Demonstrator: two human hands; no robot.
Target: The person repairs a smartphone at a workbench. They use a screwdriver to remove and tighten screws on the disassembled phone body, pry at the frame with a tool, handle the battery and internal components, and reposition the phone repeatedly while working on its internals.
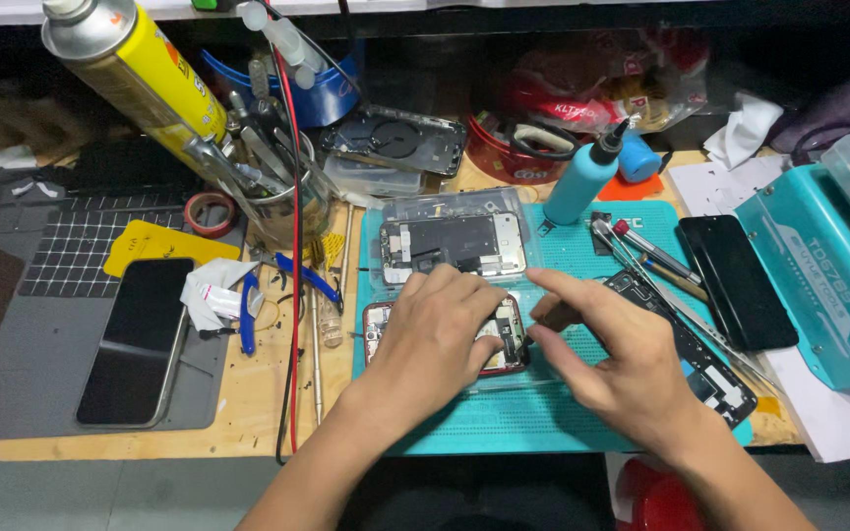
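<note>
Both hands over opened phone [445,334]: left fingers [455,295] spread flat on it, right fingers [555,317] pinching tool.

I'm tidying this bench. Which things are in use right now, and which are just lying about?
In use: left hand on the opened red phone; right hand; teal mat.

Lying about: black phone, spray can, blue bottle, blue pliers, tape roll.
</note>
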